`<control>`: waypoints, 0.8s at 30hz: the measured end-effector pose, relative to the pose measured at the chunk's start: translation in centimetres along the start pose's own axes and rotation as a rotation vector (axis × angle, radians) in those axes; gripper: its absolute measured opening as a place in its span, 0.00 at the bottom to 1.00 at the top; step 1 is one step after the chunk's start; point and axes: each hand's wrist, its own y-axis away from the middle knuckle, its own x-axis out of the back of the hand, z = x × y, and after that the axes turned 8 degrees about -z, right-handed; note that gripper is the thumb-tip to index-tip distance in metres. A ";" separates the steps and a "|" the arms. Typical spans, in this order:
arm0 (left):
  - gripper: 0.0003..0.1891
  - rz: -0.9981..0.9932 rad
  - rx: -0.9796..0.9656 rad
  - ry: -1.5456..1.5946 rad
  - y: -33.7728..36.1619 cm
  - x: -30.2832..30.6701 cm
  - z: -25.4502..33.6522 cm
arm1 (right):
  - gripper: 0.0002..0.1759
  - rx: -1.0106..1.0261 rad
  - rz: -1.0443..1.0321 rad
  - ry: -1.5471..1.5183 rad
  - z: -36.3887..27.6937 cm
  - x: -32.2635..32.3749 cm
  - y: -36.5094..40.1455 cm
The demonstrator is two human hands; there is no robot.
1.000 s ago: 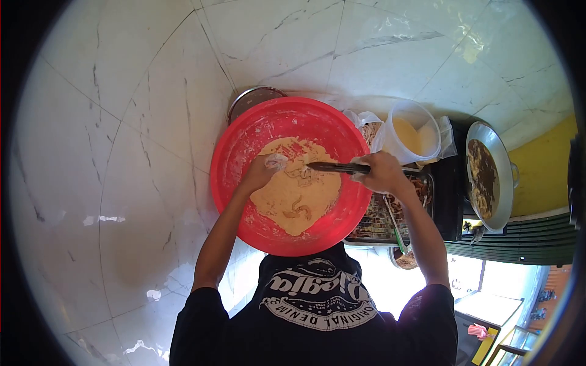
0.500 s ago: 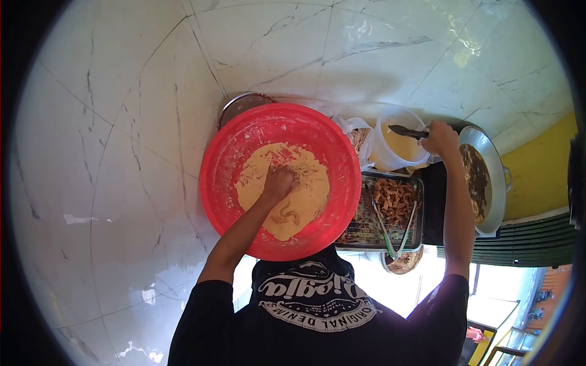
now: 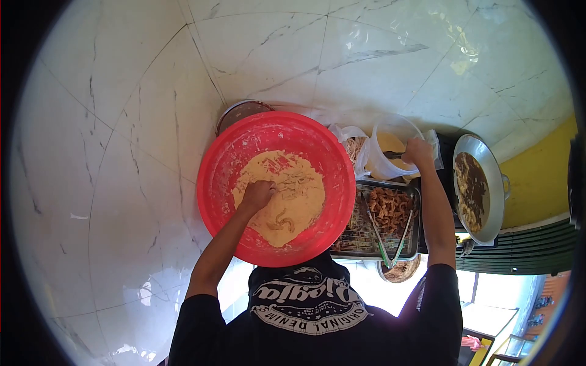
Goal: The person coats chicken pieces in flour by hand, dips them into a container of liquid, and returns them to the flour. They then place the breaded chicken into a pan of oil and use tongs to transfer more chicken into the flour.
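My left hand [image 3: 259, 194] is over the yellowish flour [image 3: 299, 198] in a big red basin [image 3: 210, 165], its fingers curled together; whether anything is in them is hidden. Below it, a coated strip [image 3: 280, 221] lies on the flour. With my right hand [image 3: 419, 152] I grip a pair of dark tongs [image 3: 395, 155], whose tips point down into a translucent bucket [image 3: 387, 169] of pale yellow batter [image 3: 390, 143].
Beside the bucket sits a plastic bag [image 3: 354, 143] of pale strips. Nearer me, a wire-racked tray [image 3: 357, 238] holds browned fried pieces [image 3: 390, 209] and green-handled tongs [image 3: 384, 250]. At right, food fries in a wide pan [image 3: 495, 210] of dark oil.
My right hand has lowered and moved left, taking the tongs from above the bucket into it. My left hand has drawn back left and toward me from the middle of the flour.
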 end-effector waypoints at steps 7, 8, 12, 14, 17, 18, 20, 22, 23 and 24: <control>0.09 -0.059 0.024 0.313 1.5 -1.2 -5.3 | 0.19 0.014 0.025 -0.007 0.5 1.4 1.0; 0.09 -0.062 0.023 0.314 1.8 -1.2 -5.4 | 0.19 0.009 0.061 -0.017 0.8 2.8 2.0; 0.09 -0.099 0.097 0.273 2.5 0.7 -4.1 | 0.19 -0.022 0.205 -0.092 2.3 6.6 4.5; 0.08 -0.101 0.082 0.339 2.4 1.4 -3.3 | 0.19 -0.021 0.246 -0.092 2.7 7.6 5.5; 0.09 -0.051 0.042 0.534 2.0 1.0 -3.7 | 0.19 -0.060 0.242 -0.115 2.5 7.7 6.2; 0.10 -0.056 0.042 0.534 1.7 0.2 -4.6 | 0.20 -0.056 0.203 -0.098 2.2 6.8 5.7; 0.11 -0.064 0.041 0.536 1.8 -0.5 -5.2 | 0.20 -0.055 0.162 -0.081 1.6 4.7 4.9; 0.13 -0.123 0.058 0.504 1.9 -0.2 -5.2 | 0.21 -0.033 0.080 -0.105 1.3 2.6 3.9; 0.13 -0.120 0.054 0.504 1.9 0.1 -5.1 | 0.22 -0.055 0.123 -0.156 1.1 2.0 3.7; 0.11 -0.128 0.038 0.561 2.0 0.3 -4.9 | 0.22 -0.055 0.127 -0.155 1.5 2.0 3.4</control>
